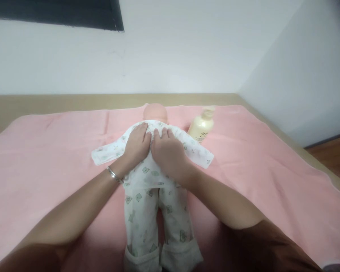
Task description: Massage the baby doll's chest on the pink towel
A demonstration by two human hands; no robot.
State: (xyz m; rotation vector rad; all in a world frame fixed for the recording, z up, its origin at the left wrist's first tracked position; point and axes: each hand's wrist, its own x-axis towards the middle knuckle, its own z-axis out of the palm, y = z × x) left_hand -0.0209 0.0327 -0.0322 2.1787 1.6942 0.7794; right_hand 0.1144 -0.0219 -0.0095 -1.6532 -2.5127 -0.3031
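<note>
A baby doll [155, 112] lies face down, its bald head pointing away from me. It wears a white printed long-sleeved top [149, 173] and matching trousers [141, 211] with turned-up cuffs. My left hand [137, 141] rests flat on the left of its upper back, fingers stretched toward the shoulder. Beside it, my right hand [168, 153] lies on the right of the back with its fingers extended. The two hands nearly meet at the middle. Both sleeves spread out sideways, and no doll hands show at their ends.
A cream pump bottle [201, 126] stands just beyond the right sleeve. Underneath everything is a pink blanket [59, 162] over a tan surface [31, 104]. A white wall [181, 49] rises behind, with another wall on the right and a dark panel [56, 15] at upper left.
</note>
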